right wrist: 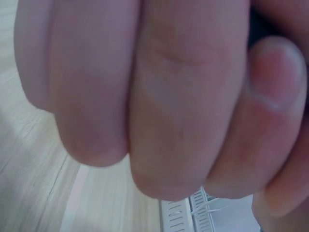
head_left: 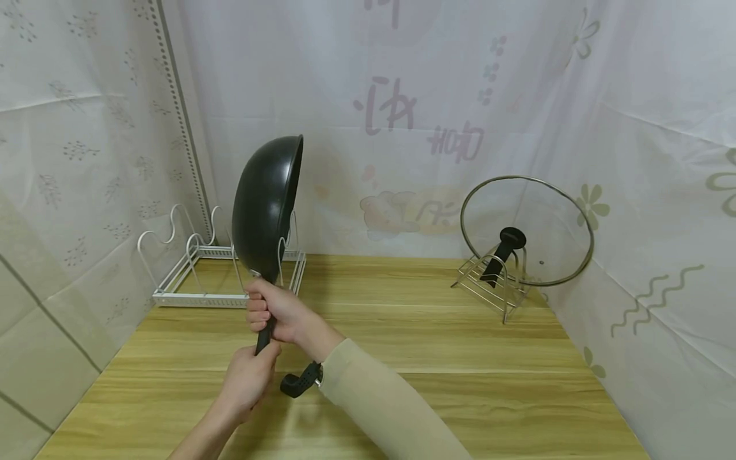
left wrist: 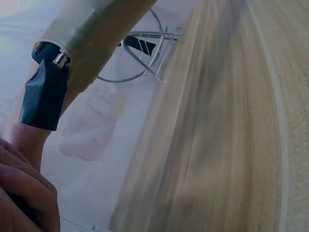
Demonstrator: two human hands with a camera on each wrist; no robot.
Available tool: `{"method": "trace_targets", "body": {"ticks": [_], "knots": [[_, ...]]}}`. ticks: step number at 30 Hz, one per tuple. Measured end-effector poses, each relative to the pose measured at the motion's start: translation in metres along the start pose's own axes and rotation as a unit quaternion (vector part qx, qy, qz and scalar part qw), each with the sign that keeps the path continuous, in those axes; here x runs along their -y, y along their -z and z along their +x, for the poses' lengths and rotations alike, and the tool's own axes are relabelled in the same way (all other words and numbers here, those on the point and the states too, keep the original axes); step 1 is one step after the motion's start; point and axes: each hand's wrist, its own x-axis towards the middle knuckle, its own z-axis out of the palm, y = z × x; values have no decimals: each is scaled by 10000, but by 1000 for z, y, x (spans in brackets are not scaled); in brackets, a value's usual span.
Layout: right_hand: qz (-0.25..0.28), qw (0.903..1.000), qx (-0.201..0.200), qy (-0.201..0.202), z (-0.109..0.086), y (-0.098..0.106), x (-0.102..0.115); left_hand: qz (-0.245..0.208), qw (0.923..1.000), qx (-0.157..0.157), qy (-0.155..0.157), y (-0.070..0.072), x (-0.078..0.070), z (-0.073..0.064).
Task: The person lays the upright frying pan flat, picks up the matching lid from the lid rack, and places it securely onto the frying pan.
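A black wok (head_left: 264, 198) stands on edge in the head view, its rounded underside facing left and its rim to the right. Its lower part is between the wire dividers at the right end of a white rack (head_left: 201, 299); whether it rests on the base cannot be seen. My right hand (head_left: 278, 313) grips the handle close to the wok, its fingers (right wrist: 178, 111) curled in the right wrist view. Just below, my left hand (head_left: 248, 378) holds the handle's lower end, largely covering it.
At the right, a glass lid (head_left: 552, 236) with a black knob leans upright in a small wire stand (head_left: 489, 291). Both stand on a wooden table (head_left: 402, 345). Patterned curtains (head_left: 345, 76) enclose its back and sides. A black strap (head_left: 299, 382) hangs from the right wrist.
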Motion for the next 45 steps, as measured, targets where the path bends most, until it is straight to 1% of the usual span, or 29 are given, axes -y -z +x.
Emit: {"method": "trace_targets", "body": {"ticks": [6, 11, 18, 24, 29, 39, 45], "knots": [[-110, 9999, 104, 75, -2, -5, 5, 188, 9997, -33, -125, 1, -4, -1], [-238, 9996, 115, 129, -3, -9, 10, 289, 9994, -104, -172, 2, -8, -2], [-317, 9991, 182, 223, -6, -15, 17, 392, 9989, -177, -199, 3, -14, -4], [-405, 9986, 228, 238, -9, -20, 21, 470, 9982, -210, -299, 4, -18, -5], [-425, 9981, 247, 360, -12, -25, 26, 546, 9975, -249, -381, 5, -23, -8], [-459, 9974, 268, 483, -24, -32, 35, 641, 9966, -224, -471, 3, -29, -11], [-527, 9966, 182, 607, -29, -35, 38, 678, 9959, -215, -558, 1, -33, -14]]}}
